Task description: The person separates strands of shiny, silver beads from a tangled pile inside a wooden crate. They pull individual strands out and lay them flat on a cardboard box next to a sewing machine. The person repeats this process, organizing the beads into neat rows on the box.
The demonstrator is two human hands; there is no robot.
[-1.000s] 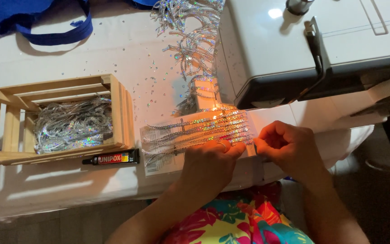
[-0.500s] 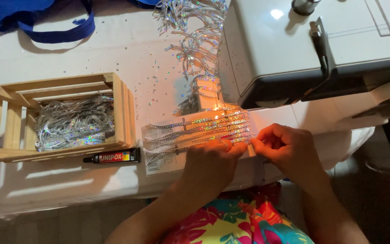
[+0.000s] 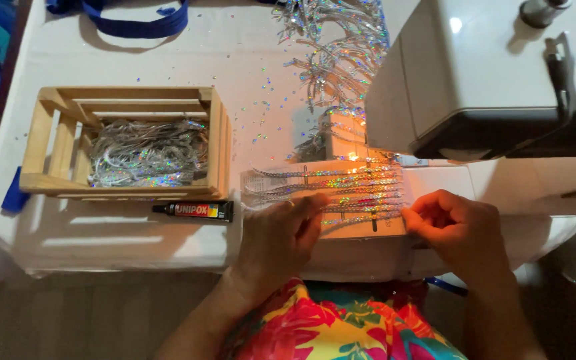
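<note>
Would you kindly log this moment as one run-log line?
left hand: flat on sequin strips | right hand: pinching strips' right edge | sewing machine: behind | glue tube, crate: left

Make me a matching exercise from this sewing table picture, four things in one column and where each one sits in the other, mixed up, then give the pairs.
Things:
1. wooden crate
2. glue tube
3. left hand
4. blue strap

Places:
A. at the table's far edge
B. resting on the sequin strands under the sewing machine
C. lying just in front of the crate
D. on the left of the table, holding loose silver strands

Pairs: 1-D, 2-C, 3-B, 4-A
</note>
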